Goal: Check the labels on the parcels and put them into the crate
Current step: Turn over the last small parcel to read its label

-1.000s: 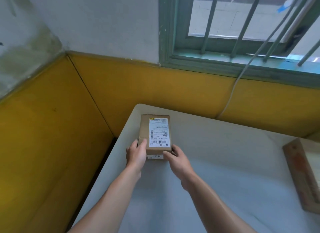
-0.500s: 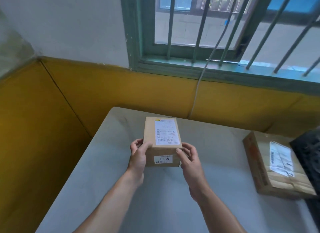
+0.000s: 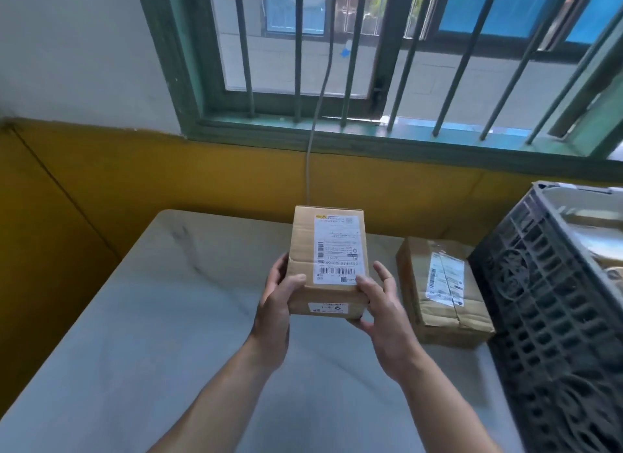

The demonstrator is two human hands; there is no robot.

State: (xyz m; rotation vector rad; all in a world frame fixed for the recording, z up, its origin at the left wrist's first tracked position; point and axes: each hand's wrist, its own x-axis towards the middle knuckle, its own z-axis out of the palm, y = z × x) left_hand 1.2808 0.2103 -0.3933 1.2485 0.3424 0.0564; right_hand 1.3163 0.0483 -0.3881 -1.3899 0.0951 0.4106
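While gripped, parcel (image 3: 303, 246) sits between fingers (image 3: 296, 281) (label (image 3: 338, 250) up).

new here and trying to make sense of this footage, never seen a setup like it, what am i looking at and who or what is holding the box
There is no machine here: a person works with two bare hands, and every picture comes from one wide-angle camera worn on their head, looking forward and down. That is why both forearms reach in from below. The left hand and right hand grip a small parcel by its near end over the table, its white shipping label facing the camera. A second parcel lies on the table to the right, label up. Beside it stands a dark plastic crate, where the parcels go. Behind is a barred window.
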